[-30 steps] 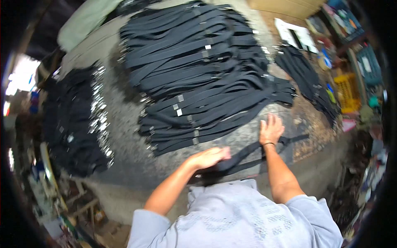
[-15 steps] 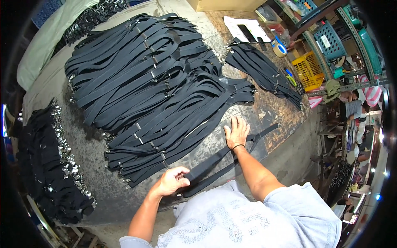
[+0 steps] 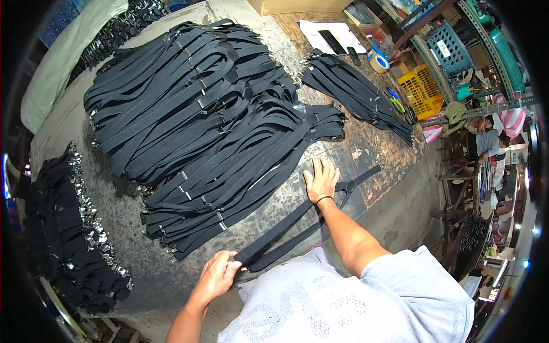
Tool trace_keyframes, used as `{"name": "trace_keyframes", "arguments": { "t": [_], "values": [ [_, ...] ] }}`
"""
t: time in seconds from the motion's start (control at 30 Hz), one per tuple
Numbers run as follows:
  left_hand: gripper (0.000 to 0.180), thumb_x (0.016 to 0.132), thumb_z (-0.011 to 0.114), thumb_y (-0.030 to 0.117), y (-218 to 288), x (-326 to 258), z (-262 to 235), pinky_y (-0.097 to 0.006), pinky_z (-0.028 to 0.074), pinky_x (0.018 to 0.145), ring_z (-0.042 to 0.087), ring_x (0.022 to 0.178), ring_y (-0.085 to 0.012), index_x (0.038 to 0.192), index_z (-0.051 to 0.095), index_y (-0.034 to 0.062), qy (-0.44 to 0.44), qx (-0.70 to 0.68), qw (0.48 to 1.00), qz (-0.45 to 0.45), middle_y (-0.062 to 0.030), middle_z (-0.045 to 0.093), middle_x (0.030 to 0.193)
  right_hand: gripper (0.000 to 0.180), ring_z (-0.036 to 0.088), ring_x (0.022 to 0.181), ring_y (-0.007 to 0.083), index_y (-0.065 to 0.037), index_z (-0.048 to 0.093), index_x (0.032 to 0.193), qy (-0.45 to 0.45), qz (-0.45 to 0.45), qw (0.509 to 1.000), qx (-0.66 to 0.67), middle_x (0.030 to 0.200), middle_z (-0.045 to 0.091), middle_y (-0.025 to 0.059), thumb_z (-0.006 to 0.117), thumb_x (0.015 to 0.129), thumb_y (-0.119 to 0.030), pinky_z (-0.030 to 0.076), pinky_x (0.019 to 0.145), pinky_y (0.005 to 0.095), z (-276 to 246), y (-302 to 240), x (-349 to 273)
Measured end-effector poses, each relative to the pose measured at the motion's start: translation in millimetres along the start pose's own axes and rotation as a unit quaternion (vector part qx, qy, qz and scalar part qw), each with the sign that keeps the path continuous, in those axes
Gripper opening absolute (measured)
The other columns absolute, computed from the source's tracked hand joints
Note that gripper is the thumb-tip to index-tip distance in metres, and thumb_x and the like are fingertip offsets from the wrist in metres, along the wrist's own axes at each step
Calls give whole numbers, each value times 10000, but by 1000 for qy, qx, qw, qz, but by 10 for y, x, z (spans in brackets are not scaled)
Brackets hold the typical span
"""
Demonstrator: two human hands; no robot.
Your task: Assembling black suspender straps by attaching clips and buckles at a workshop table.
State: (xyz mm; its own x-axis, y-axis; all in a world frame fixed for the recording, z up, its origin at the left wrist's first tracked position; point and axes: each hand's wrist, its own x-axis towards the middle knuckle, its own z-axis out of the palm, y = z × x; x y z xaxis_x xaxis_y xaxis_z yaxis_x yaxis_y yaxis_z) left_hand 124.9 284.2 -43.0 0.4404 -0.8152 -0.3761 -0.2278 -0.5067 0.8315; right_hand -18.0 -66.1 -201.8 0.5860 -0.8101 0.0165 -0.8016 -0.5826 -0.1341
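A pair of black suspenders point(image 3: 274, 230) lies stretched along the near edge of the table. My left hand point(image 3: 217, 274) is closed around the left end of one strap. Beyond the strap's middle, my right hand point(image 3: 321, 180) rests flat on the tabletop with its fingers spread, the wrist crossing over the strap. The joined part of the suspenders point(image 3: 346, 186) lies just right of that wrist, and a single tail runs on to the right. A large pile of black suspenders point(image 3: 189, 103) with metal clips lies just beyond both hands.
A smaller suspenders bundle point(image 3: 357, 94) lies at the right of the worn table point(image 3: 366, 154). Behind it are a phone point(image 3: 331, 42) on paper, a tape roll point(image 3: 378, 63) and a yellow basket point(image 3: 421, 91). Black straps with shiny clips point(image 3: 57, 234) line the left edge.
My left hand has moved left and slightly down with the strap end, and the strap now looks straighter. My right hand stays flat in nearly the same place.
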Motion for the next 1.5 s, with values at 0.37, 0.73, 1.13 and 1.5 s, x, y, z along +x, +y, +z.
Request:
{"name": "trace_keyframes", "arguments": {
  "t": [0.37,0.73,1.13,1.5],
  "values": [
    [105,821,606,100,346,-1419,-1220,-362,413,618,515,670,-259,806,579,-1,210,154,960,-108,-112,526,754,530,256,1397,315,-153,437,1402,14,3,1000,-13,1446,388,104,512,939,-400,130,1152,570,-57,124,66],
    [173,925,555,175,-949,253,784,-509,450,735,572,874,-437,926,570,3,178,186,966,-26,-221,587,910,673,226,1417,310,-127,425,1422,4,-1,1000,21,1482,356,105,488,912,-562,102,1142,603,8,61,-38],
    [511,857,601,81,-681,-90,1068,-453,421,981,500,1174,-413,1344,459,17,355,247,895,-112,-234,491,1282,397,520,1166,353,-108,640,1157,-65,-183,938,288,1203,585,148,690,830,-327,435,981,422,-631,1430,594],
    [471,840,625,72,-47,-243,1542,-405,408,1021,508,1202,-352,1296,519,18,350,125,926,-68,-200,501,1290,289,502,1137,353,-120,610,933,-206,-225,950,-64,1060,576,119,773,758,-282,397,942,470,-1060,2066,568]
  ]
}}
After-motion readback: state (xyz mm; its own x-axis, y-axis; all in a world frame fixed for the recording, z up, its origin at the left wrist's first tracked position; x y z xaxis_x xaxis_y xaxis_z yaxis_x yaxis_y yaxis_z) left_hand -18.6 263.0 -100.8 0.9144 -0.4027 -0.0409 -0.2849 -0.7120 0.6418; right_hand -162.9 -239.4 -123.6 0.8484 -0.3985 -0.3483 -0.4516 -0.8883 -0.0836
